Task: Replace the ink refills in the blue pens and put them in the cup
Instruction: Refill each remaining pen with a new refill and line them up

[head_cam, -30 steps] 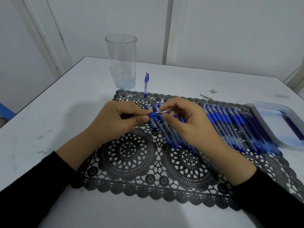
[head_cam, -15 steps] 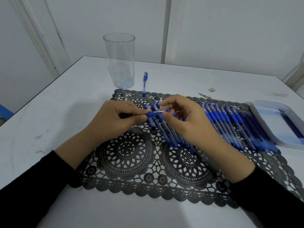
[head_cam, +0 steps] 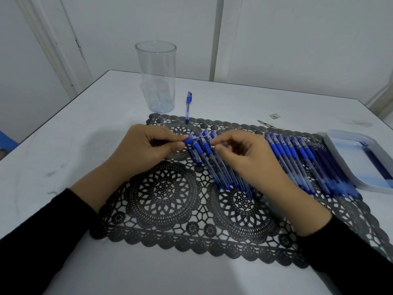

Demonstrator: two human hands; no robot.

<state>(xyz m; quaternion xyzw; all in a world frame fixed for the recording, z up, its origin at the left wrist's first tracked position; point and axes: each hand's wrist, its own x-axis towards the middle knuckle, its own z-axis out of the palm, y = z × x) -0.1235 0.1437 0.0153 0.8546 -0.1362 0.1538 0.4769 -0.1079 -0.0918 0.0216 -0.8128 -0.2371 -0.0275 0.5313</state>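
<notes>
1. My left hand [head_cam: 146, 149] is over the far left part of the black lace mat [head_cam: 163, 194]. Its thumb and forefinger are curled round the blue grip end of a pen [head_cam: 188, 141].
2. My right hand [head_cam: 244, 155] is over the mat's far middle. Thumb and forefinger pinch the thin tip end of that same pen; I cannot tell whether it is the nib or the refill.
3. The held pen lies crosswise just above a bunch of pens [head_cam: 209, 165] lying on the mat between my hands.
4. A row of blue pens [head_cam: 295, 158] lies side by side across the mat's right half.
5. The clear cup [head_cam: 156, 77] stands upright on the table [head_cam: 63, 145], just beyond the mat's far left corner.
6. One capped pen [head_cam: 188, 105] lies right of the cup, its near end reaching the mat's far edge.
7. A white tray [head_cam: 340, 145] sits at the mat's right edge with dark blue sticks inside.
</notes>
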